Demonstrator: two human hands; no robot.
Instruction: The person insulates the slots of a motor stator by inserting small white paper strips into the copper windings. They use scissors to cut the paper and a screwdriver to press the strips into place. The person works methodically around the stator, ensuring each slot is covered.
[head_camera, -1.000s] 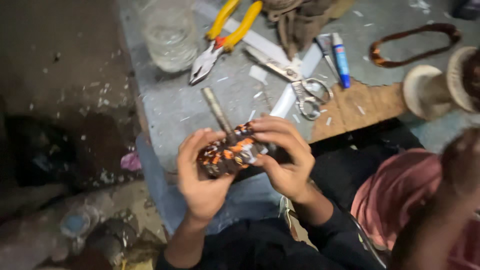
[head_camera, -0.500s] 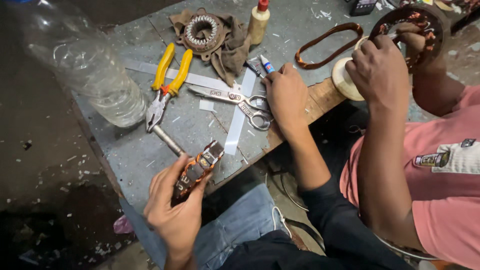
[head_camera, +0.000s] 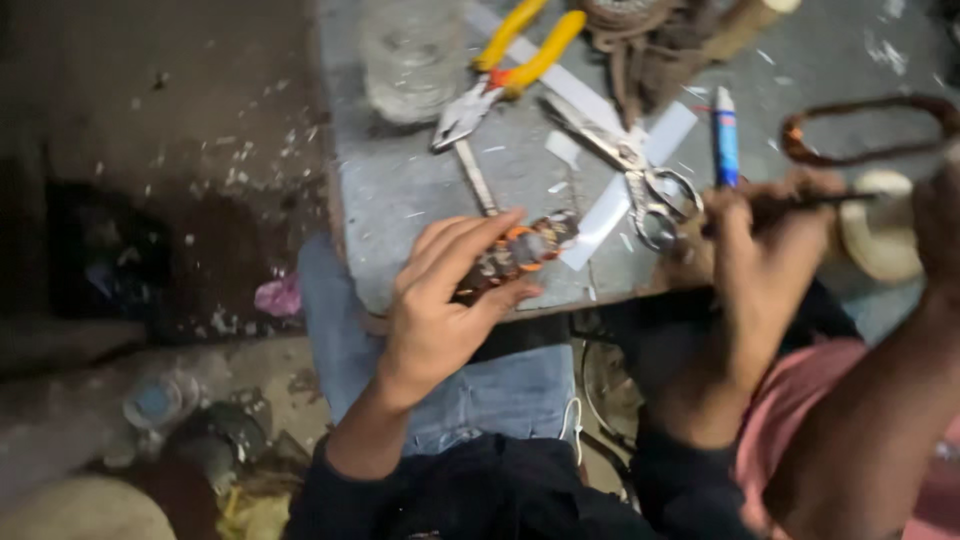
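While the left hand (head_camera: 440, 300) is clamped on a small copper-wound motor core with orange insulation (head_camera: 515, 255) at the near edge of the grey metal surface (head_camera: 400, 190), the right hand (head_camera: 765, 250) is closed around a thin dark tool (head_camera: 820, 203). Risk: the core overhangs the edge; a loosened grip could drop it. Steel scissors (head_camera: 630, 170) lie close, so a snag is possible.

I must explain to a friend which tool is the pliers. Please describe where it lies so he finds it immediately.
Look at the grey worktable, toward its far edge. Beside the clear plastic bottle lie the pliers, with no hand on them. Only they have bright yellow handles; the scissors to their right are all bare metal.
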